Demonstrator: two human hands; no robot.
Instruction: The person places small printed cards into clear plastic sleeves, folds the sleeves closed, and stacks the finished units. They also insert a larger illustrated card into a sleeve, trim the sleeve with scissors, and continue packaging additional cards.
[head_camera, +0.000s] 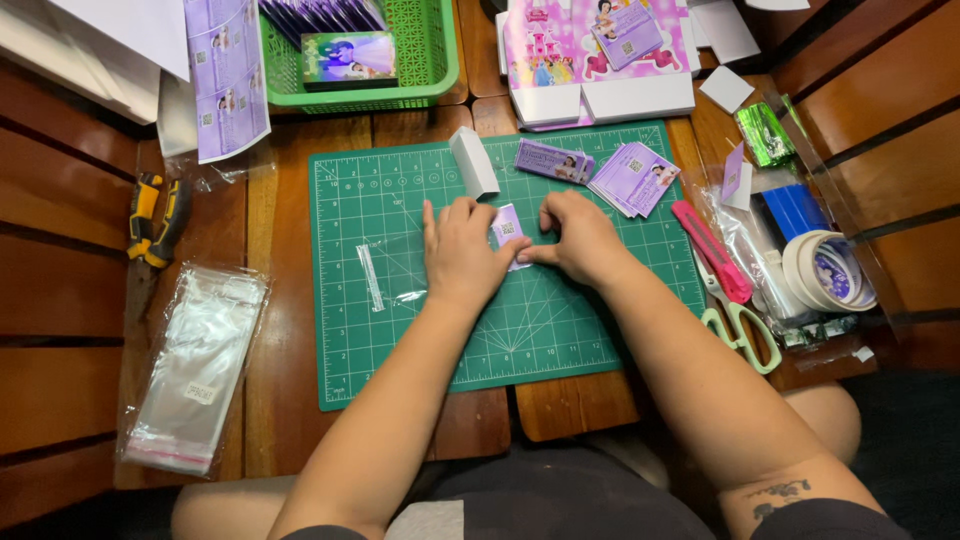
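While over the green cutting mat (400, 330), both hands, left (462, 255) and right (578, 238), pinching one small purple card (508, 228).

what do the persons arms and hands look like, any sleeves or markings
Both arms are bare from the hands up to the picture's lower edge: no long sleeves, gloves, watch or bracelets show. The left hand and right hand show no rings that can be made out. The right upper arm carries a small dark tattoo. Dark fabric, perhaps short sleeve edges, shows at the bottom.
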